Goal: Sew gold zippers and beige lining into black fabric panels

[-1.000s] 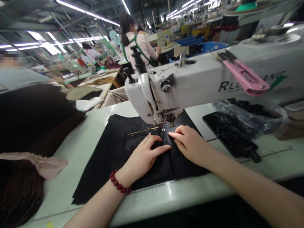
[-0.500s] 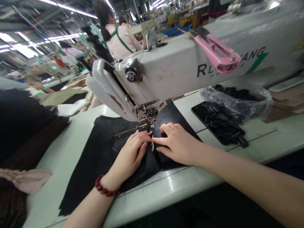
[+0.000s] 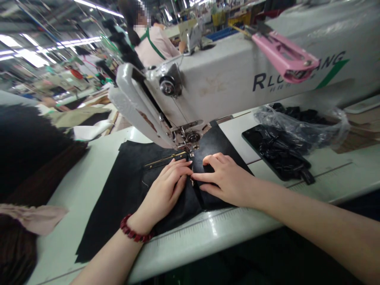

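Observation:
Black leather-like panels lie on the table under the needle and presser foot of a sewing machine. A gold-toothed zipper is set into the left panel, just left of the foot. My left hand lies flat on that panel below the zipper, fingers stretched toward the seam. Spread across the right-hand piece, my right hand has its index fingertip at the seam, close to my left fingers. A small pale strip shows between the panels there. Neither hand grasps anything I can see.
Pink-handled thread snips rest on the machine arm. To the right lie a phone, black gathered pieces and a clear plastic bag. Dark stacked fabric stands at left. A person sits beyond the machine.
The panels have slid slightly away from me under the foot, and less of the pale strip shows. Both hands stay pressed on the material. The view has shifted a little.

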`<state>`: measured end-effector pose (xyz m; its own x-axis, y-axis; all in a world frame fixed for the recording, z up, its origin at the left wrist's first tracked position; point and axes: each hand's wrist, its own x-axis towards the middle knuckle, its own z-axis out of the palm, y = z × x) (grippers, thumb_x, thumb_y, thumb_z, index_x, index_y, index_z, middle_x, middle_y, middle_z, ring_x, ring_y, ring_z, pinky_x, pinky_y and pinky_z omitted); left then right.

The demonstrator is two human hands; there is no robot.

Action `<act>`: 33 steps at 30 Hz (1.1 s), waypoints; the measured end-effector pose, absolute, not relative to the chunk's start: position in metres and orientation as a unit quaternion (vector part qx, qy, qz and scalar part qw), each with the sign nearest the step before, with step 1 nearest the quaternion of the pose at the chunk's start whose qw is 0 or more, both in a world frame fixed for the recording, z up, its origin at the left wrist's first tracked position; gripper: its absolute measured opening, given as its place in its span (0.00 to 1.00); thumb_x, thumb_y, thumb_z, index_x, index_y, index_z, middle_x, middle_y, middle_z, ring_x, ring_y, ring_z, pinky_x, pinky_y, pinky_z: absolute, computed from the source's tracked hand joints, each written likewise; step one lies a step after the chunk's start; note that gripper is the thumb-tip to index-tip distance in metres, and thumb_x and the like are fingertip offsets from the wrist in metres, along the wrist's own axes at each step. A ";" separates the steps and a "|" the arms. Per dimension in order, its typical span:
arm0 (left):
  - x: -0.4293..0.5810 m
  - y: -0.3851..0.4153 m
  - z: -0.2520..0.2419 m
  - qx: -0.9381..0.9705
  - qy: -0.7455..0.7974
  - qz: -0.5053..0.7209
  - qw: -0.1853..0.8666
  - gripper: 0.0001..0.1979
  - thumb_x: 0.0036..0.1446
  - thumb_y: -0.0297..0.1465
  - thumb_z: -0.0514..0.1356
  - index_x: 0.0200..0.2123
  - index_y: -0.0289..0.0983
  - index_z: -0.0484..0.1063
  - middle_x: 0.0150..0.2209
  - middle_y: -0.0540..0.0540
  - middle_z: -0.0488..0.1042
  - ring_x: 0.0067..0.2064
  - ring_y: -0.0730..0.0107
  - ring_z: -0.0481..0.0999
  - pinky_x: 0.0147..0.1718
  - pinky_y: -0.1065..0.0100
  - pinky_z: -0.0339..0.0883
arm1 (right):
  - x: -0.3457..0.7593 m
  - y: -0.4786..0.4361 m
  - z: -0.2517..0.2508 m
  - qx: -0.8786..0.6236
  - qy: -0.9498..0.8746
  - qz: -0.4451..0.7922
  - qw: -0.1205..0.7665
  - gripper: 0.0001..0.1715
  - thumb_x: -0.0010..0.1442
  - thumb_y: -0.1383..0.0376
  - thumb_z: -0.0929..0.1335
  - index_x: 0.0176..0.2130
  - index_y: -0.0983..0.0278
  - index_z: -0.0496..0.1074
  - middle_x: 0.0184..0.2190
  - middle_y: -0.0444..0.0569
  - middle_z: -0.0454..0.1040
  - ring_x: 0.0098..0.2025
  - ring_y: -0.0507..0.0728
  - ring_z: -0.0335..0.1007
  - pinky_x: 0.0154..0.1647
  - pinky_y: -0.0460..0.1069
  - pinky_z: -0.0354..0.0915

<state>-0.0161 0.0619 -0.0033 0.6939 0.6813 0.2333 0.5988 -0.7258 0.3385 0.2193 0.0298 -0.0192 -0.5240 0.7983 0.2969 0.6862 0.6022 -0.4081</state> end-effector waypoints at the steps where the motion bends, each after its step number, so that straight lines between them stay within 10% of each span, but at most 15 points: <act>1: -0.016 0.062 -0.004 0.913 0.349 0.174 0.120 0.10 0.68 0.27 0.51 0.50 0.42 0.66 0.58 0.48 0.68 0.64 0.65 0.62 0.67 0.52 0.51 | 0.219 0.030 -0.019 -0.430 -0.866 0.116 0.228 0.20 0.66 0.55 0.64 0.57 0.50 0.71 0.54 0.55 0.63 0.57 0.64 0.55 0.55 0.61 0.57; 33: -0.012 0.048 0.006 0.906 0.380 0.130 0.130 0.18 0.68 0.26 0.48 0.57 0.42 0.68 0.61 0.48 0.68 0.64 0.66 0.63 0.65 0.54 0.56 | 0.226 0.026 -0.017 -0.393 -0.896 0.087 0.189 0.19 0.68 0.54 0.60 0.52 0.52 0.74 0.54 0.54 0.62 0.57 0.63 0.53 0.57 0.61 0.50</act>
